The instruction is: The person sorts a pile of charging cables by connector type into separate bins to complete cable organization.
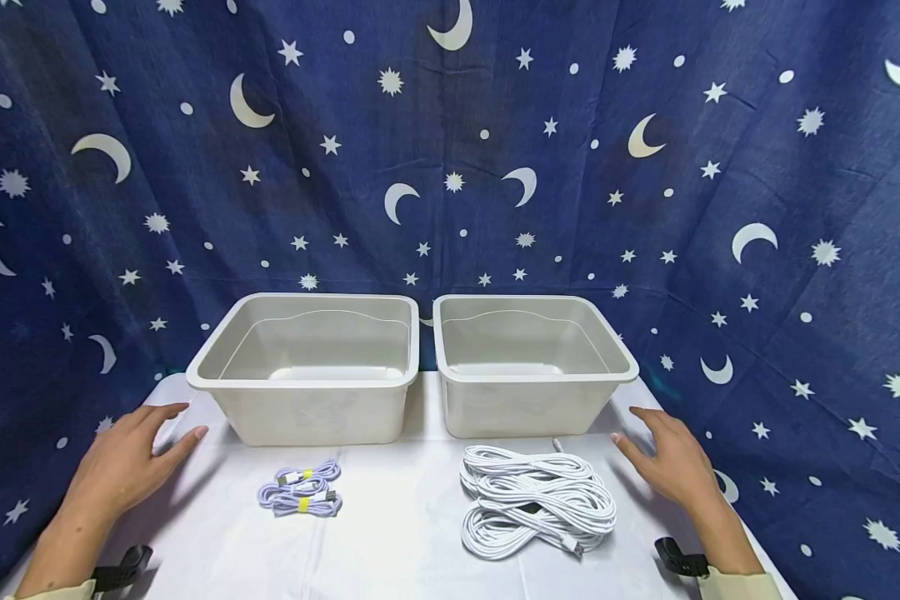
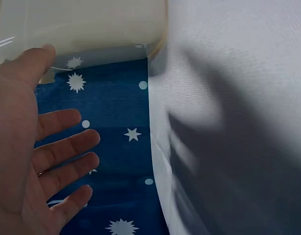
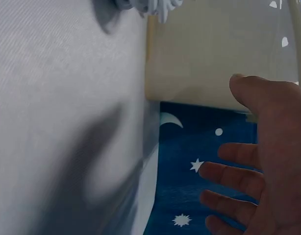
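Observation:
My left hand (image 1: 123,462) hovers at the table's left side, fingers spread and holding nothing, nearest the left bin (image 1: 322,412). At the right side my right hand (image 1: 673,458) is likewise empty, thumb apart from the fingers, close to the right bin (image 1: 528,408). Two small bundles of lilac cable (image 1: 300,487) with yellow ties lie in front of the left bin. Before the right bin lies a large coiled white cable (image 1: 536,504), a plug showing at its front. Both wrist views show relaxed fingers (image 2: 72,147) with nothing between them.
Both bins are pale grey and stand side by side at the back, a narrow gap between them. A white cloth covers the table (image 1: 397,533). A dark blue curtain (image 1: 450,150) with moons and stars hangs behind and along both sides.

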`<action>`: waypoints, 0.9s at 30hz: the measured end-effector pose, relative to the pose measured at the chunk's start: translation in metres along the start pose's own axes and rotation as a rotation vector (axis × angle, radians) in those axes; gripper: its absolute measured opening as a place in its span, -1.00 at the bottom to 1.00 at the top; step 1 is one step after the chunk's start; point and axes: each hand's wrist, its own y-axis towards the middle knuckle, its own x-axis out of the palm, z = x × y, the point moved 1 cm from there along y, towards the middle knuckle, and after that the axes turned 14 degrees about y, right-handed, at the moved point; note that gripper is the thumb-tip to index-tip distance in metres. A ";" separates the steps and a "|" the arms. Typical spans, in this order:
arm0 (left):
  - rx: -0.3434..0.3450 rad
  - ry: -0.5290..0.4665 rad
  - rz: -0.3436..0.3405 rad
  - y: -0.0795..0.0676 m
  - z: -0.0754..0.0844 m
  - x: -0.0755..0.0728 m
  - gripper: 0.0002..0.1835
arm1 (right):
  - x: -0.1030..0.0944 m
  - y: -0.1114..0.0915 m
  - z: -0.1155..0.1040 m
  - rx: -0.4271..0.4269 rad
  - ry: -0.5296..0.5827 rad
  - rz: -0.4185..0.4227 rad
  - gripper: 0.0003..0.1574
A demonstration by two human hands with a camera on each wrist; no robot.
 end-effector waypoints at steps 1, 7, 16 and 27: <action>-0.001 -0.002 0.002 0.000 0.000 -0.001 -0.34 | -0.001 0.000 -0.002 -0.001 -0.002 0.000 -0.15; -0.005 -0.028 0.022 0.000 0.003 -0.005 -0.35 | -0.002 0.002 -0.011 -0.028 -0.014 0.002 -0.18; -0.002 -0.075 0.066 0.001 0.006 -0.014 -0.39 | -0.007 0.003 -0.029 -0.103 -0.002 0.026 -0.22; -0.002 -0.125 0.122 0.003 0.007 -0.025 -0.44 | -0.010 0.005 -0.047 -0.160 -0.001 0.064 -0.27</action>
